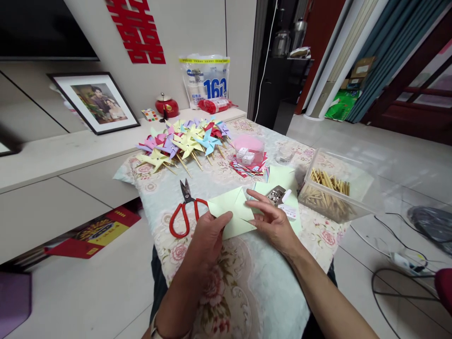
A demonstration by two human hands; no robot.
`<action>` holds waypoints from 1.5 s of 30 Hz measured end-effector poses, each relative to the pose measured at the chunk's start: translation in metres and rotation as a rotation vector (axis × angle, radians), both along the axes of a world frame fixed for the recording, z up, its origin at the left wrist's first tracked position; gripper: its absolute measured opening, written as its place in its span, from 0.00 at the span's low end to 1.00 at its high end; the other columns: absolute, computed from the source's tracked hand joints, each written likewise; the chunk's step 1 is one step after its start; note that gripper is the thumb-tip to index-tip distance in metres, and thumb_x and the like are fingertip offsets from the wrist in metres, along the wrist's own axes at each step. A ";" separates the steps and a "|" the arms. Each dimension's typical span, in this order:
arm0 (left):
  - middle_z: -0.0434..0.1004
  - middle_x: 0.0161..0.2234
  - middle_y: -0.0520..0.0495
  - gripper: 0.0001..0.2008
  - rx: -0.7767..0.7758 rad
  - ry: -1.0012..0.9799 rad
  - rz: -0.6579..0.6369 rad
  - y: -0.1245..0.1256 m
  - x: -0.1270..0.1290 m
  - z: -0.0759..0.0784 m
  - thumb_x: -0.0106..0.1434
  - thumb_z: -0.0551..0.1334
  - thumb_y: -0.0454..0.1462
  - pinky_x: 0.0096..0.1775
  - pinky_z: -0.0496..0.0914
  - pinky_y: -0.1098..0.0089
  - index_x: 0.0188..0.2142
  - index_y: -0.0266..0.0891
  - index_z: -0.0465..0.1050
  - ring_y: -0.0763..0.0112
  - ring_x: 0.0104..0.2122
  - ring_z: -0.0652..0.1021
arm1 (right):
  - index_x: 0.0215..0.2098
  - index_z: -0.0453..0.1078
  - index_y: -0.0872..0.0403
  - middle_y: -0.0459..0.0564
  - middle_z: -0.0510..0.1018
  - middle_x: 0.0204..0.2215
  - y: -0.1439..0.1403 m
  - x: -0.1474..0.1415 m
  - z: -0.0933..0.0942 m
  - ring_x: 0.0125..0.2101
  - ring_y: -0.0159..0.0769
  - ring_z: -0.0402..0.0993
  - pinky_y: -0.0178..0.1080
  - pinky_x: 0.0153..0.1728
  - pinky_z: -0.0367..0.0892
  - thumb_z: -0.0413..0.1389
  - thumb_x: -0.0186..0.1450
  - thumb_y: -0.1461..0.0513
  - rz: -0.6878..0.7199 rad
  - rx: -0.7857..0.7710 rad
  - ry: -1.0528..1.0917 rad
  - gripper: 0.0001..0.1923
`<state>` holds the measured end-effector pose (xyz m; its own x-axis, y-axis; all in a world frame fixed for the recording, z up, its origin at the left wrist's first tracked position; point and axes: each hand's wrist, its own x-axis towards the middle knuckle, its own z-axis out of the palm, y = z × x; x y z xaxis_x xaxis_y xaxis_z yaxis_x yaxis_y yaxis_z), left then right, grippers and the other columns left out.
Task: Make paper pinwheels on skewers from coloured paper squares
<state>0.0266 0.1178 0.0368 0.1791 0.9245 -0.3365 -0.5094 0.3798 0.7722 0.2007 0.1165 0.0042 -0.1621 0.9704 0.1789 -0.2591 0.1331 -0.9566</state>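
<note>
A square of pale green paper, with slits cut in from its corners, is held just above the table. My left hand grips its lower left part, thumb on top. At the right edge, my right hand pinches the paper by its thumb and a finger, with other fingers stretched out. Red-handled scissors lie left of the paper, blades pointing away. Under and beside my right hand are more pale green sheets and a small open box of shiny metal pieces.
Finished paper pinwheels on sticks are heaped at the far left. Behind the sheets, a clear tub with a pink lid stands on coloured papers. A clear plastic bin of short sticks sits right, near a small round container.
</note>
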 end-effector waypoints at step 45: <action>0.84 0.32 0.45 0.18 0.092 0.277 -0.070 -0.007 0.008 -0.017 0.51 0.70 0.38 0.32 0.71 0.68 0.42 0.34 0.80 0.64 0.29 0.79 | 0.24 0.70 0.52 0.47 0.66 0.31 -0.002 -0.002 0.003 0.31 0.35 0.61 0.35 0.27 0.52 0.60 0.59 0.63 -0.047 0.038 -0.355 0.07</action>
<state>0.0342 0.1112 0.0198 0.1564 0.9420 -0.2970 -0.2494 0.3286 0.9110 0.1989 0.1142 0.0073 -0.1763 0.9720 0.1552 0.0958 0.1739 -0.9801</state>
